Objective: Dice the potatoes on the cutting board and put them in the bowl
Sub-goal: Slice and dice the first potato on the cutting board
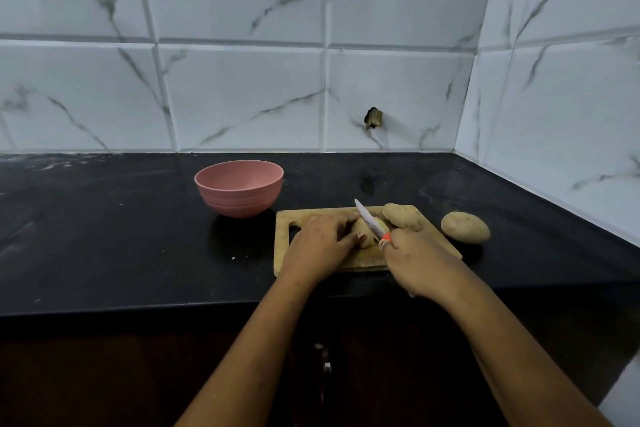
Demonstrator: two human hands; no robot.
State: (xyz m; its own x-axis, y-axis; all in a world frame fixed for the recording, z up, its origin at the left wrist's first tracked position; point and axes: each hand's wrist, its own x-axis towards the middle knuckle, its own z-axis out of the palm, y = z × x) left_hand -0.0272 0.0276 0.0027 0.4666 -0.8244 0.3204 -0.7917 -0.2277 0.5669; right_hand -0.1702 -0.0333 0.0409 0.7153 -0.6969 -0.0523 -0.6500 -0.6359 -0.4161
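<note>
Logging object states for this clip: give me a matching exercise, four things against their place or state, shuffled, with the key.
Things:
1. pink bowl
2. whole potato
3. knife
4. potato being cut

Places or states:
A. held down by the left hand on the cutting board
B. lying on the black counter, right of the board
C. gripped in the right hand, blade in a potato
D. standing on the counter, left of and behind the board, nothing visible inside

Pairs: 1-D, 2-B, 3-C, 4-A
</note>
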